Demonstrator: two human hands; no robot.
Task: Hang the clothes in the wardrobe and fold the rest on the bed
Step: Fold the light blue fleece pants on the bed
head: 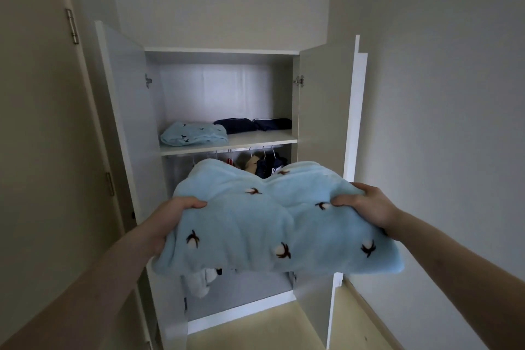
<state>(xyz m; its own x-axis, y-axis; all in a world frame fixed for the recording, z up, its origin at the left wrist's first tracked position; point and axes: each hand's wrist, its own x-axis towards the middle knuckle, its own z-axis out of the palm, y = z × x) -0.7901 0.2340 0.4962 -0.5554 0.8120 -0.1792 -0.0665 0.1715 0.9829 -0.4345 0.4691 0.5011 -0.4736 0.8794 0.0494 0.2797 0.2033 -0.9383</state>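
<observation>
Across the lower centre of the frame, a folded light-blue fleece garment (272, 224) is held flat in front of the open wardrobe (321, 111). Left hand (167, 221) grips its left edge, thumb on top, fingers hidden beneath; right hand (363, 204) grips the right edge likewise. Both forearms extend forward and up from the lower corners. On the shelf (255, 140) at mid-frame lie a matching blue folded garment (193, 133) and two dark folded items (252, 124). Below the shelf, hung clothes (264, 166) show behind the held garment.
</observation>
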